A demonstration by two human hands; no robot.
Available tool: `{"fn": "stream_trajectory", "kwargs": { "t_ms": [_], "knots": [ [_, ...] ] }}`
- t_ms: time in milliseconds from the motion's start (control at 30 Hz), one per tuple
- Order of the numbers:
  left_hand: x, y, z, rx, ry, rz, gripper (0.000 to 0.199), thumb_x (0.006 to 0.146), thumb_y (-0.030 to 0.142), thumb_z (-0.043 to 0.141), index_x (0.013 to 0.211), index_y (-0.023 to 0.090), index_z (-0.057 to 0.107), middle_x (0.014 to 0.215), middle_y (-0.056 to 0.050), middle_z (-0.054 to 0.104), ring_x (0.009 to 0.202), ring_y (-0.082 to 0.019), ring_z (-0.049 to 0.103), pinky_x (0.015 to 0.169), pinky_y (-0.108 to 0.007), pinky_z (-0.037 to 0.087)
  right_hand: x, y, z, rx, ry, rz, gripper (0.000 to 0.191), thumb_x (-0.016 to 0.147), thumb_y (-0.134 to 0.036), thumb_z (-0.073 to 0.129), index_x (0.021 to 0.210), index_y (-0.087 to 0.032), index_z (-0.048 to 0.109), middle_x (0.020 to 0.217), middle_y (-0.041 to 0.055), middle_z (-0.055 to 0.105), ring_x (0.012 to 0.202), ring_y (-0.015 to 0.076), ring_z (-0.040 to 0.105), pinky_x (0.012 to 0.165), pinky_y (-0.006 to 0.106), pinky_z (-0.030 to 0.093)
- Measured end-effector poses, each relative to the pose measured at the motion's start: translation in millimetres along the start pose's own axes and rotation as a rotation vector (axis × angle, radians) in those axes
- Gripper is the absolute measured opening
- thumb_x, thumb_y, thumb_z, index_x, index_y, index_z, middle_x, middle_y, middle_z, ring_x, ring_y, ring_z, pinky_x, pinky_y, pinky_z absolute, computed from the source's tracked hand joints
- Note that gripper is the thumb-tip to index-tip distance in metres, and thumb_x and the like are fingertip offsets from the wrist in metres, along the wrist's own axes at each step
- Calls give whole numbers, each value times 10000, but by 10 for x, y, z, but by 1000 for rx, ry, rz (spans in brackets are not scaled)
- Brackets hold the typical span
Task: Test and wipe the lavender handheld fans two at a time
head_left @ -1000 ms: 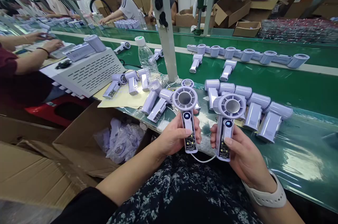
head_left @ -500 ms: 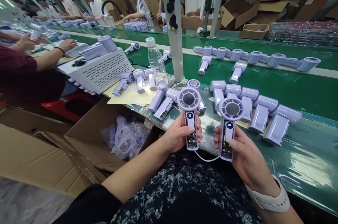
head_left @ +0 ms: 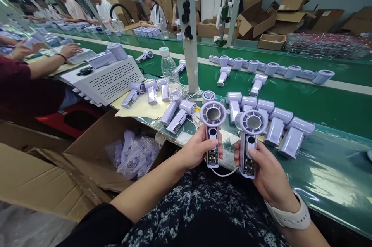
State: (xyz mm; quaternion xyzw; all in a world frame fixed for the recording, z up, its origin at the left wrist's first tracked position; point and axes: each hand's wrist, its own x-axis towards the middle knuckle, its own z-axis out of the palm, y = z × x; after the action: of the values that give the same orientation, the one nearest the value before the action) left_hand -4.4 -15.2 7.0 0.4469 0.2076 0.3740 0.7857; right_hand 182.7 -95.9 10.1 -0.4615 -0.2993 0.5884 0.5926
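My left hand is closed round the handle of a lilac handheld fan, its thumb on the front near the button. A second lilac handheld fan is gripped upright in my right hand, with the thumb likewise on its front. Both handles lack a front cover, so their circuit boards show, and both small round displays look dark. A white cable hangs between the bottoms of the two fans. Just beyond my hands, several similar fans lie in a row on the green bench.
More fans lie at the left by a clear plastic bottle. A metal post rises behind them. A slotted white box stands further left. Below the edge is a cardboard box with bagged parts. A co-worker's arm reaches in.
The lit "20" on both fan displays has gone dark. Both hands keep their grip on the fans, and the view has shifted slightly.
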Motion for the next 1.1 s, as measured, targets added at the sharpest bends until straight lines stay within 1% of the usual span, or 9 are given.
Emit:
{"fn": "stream_trajectory", "kwargs": {
  "t_ms": [167, 400, 567, 733, 800, 867, 933, 1000, 1100],
  "knots": [
    [233, 87, 70, -6, -21, -3, 505, 771, 433, 839, 1065, 204, 497, 878, 23, 592, 672, -123, 615, 604, -278, 542, 91, -150, -51, -3, 15, -41, 305, 826, -479, 807, 998, -228, 780, 922, 52, 716, 764, 180, 630, 647, 265, 575],
    [429, 43, 86, -54, -31, -20, 469, 764, 369, 819, 1083, 213, 512, 873, 13, 591, 658, -140, 610, 605, -300, 532, 155, -189, -66, 60, 117, -31, 348, 784, -472, 847, 996, -212, 756, 893, 41, 699, 694, 159, 627, 570, 259, 548],
    [422, -13, 22, 58, -49, -43, 500, 784, 452, 823, 1064, 197, 496, 973, -40, 662, 728, -187, 712, 697, -340, 570, 192, -119, -92, 29, 97, -44, 286, 811, -431, 831, 955, -200, 741, 892, 45, 709, 672, 148, 622, 546, 251, 539],
    [366, -12, 31, 103, 69, -128, 649, 784, 606, 804, 1137, 241, 402, 930, -34, 718, 629, -194, 722, 564, -304, 556, 270, -79, -104, 151, 56, 56, 357, 860, -540, 751, 941, -192, 747, 810, 58, 734, 561, 146, 619, 493, 260, 535],
    [332, -1, 63, 97, 114, -140, 567, 854, 667, 693, 1096, 246, 402, 857, -14, 718, 589, -192, 707, 531, -297, 540, 275, -90, -91, 183, 36, 107, 450, 909, -614, 673, 951, -179, 781, 835, 88, 760, 604, 175, 667, 557, 296, 593],
    [293, 24, 102, 93, 133, -113, 481, 903, 645, 632, 1055, 242, 417, 831, -6, 718, 603, -193, 711, 547, -300, 544, 248, -119, -64, 218, 50, 121, 428, 923, -607, 671, 1025, -213, 801, 982, 102, 794, 797, 240, 746, 709, 367, 652],
    [248, 67, 141, 85, 90, -75, 452, 909, 606, 645, 1059, 241, 425, 849, -11, 735, 659, -206, 731, 591, -312, 564, 191, -164, -31, 254, 38, 114, 366, 915, -574, 701, 1073, -260, 802, 1135, 98, 791, 995, 310, 756, 834, 468, 657],
    [207, 123, 177, 70, 21, -46, 449, 914, 584, 659, 1095, 247, 425, 888, -21, 750, 721, -222, 747, 632, -330, 581, 123, -219, -2, 251, 5, 93, 329, 899, -546, 732, 1073, -278, 807, 1170, 102, 790, 1044, 345, 750, 865, 530, 647],
    [182, 192, 222, 50, -20, -17, 432, 915, 527, 702, 1130, 244, 458, 931, -26, 747, 785, -205, 744, 694, -317, 578, 54, -293, 28, 238, 52, 9, 235, 877, -457, 779, 1040, -291, 815, 1090, 77, 809, 1066, 314, 748, 916, 473, 637]
  ]
}}
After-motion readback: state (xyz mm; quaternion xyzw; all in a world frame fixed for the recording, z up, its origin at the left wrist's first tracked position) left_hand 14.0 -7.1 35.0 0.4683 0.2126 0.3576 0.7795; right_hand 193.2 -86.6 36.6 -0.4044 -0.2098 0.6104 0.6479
